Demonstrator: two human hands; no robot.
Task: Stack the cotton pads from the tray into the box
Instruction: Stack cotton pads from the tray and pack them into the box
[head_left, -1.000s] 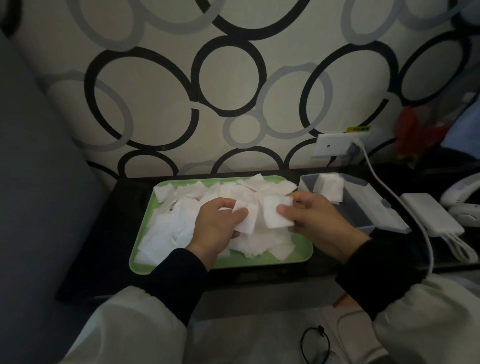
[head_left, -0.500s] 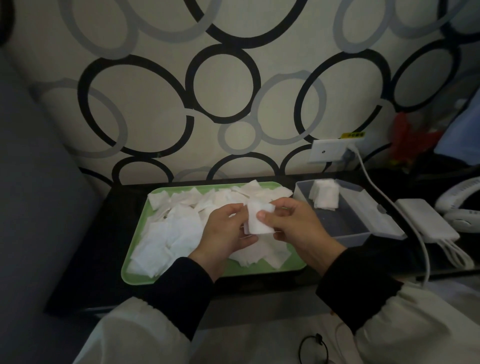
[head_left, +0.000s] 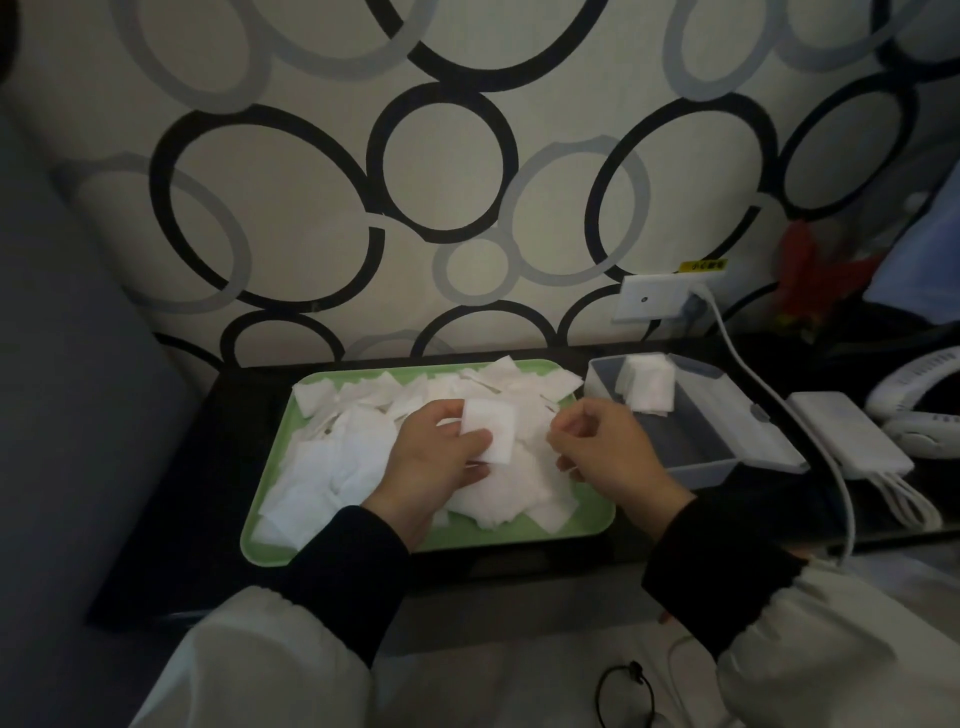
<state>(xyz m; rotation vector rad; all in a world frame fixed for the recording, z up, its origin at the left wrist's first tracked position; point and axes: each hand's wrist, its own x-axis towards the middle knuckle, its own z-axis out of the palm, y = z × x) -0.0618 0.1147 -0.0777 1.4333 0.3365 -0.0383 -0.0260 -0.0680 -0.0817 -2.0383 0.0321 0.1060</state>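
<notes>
Since the earlier frame your right hand (head_left: 610, 454) has let go of the cotton pad (head_left: 491, 434) and drawn off to the right. Your left hand (head_left: 436, 457) now holds it alone, pinched between thumb and fingers, with the pad upright just past the fingertips. Your right hand hovers with its fingers curled over the loose pile of pads (head_left: 332, 457); I cannot tell whether it holds one. Both hands are above the green tray (head_left: 519, 540), which lies on the dark worktop (head_left: 171, 519). Just right of your right hand is the open box (head_left: 691, 447), with a small stack of pads (head_left: 649, 387) at its far end.
</notes>
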